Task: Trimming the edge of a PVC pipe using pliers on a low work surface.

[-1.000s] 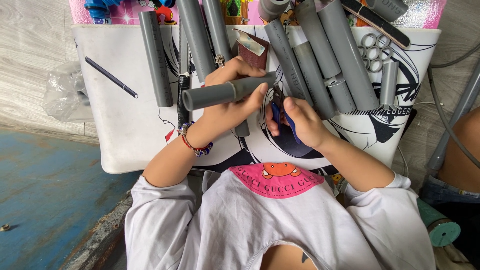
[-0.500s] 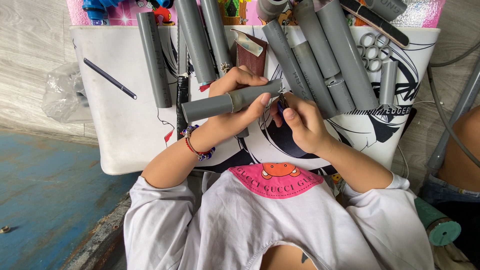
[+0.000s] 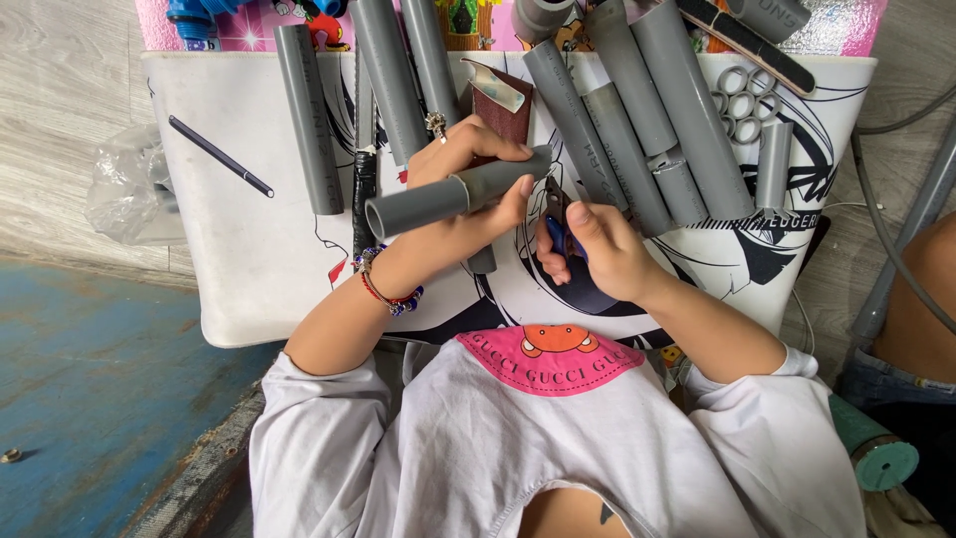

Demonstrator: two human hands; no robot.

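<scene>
Grey pipe everywhere in this shot, pretty much. Closest to the camera is the person's white shirt with a pink collar patch, arms reaching forward. Right hand point(image 3: 597, 249) is curled tight around a small blue-handled tool point(image 3: 558, 234); I can't tell exactly what kind, since the fingers hide most of it. Just beside it, the left hand point(image 3: 468, 184) is wrapped around a short grey pipe piece point(image 3: 448, 194), holding it up off the counter, roughly level, open end pointing left. A beaded bracelet point(image 3: 388, 289) sits on that wrist and there's a ring on one finger.

Under both hands is a white printed board point(image 3: 239, 249) serving as the counter. Further out on it: a dark pen point(image 3: 219, 156) lying slanted at left, a row of long grey pipes point(image 3: 637, 120) fanned across the top, and a cluster of little grey rings point(image 3: 737, 105) at upper right. A crumpled clear plastic bag point(image 3: 124, 194) lies on the floor, touching the board's left edge.
</scene>
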